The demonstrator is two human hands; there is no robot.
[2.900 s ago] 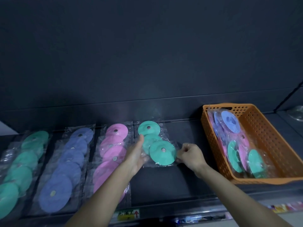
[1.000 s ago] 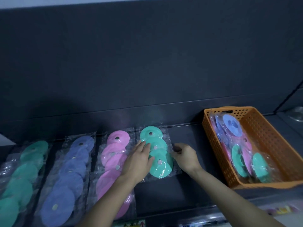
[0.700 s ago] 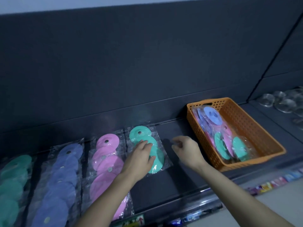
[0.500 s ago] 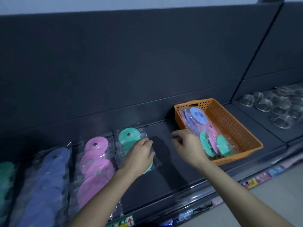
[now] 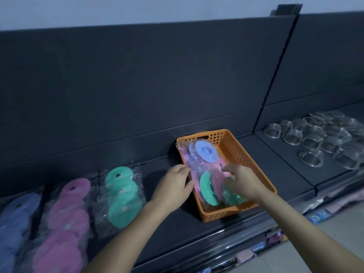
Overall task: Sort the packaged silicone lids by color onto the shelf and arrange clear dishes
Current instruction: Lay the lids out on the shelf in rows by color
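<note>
left hand (image 5: 174, 185): open, at basket (image 5: 239, 152) edge, touching lid packs (image 5: 204, 154) | right hand (image 5: 243, 181): open, fingers spread over packs | green pack (image 5: 121, 196): flat on shelf (image 5: 275, 174)

Both bare hands are reaching into the orange perforated plastic basket (image 5: 234, 148) sitting on the dark shelf (image 5: 262, 154). The left hand (image 5: 173, 186) is touching the left edge of the clear-wrapped lid packs (image 5: 204, 152), fingers loosely spread; the right hand (image 5: 242, 180) is hovering spread-fingered over them. A green lid pack (image 5: 121, 196) is lying flat, left of the basket.

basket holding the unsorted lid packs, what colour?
Orange, with perforated walls: the basket shows clearly in the head view, the only one.
</note>
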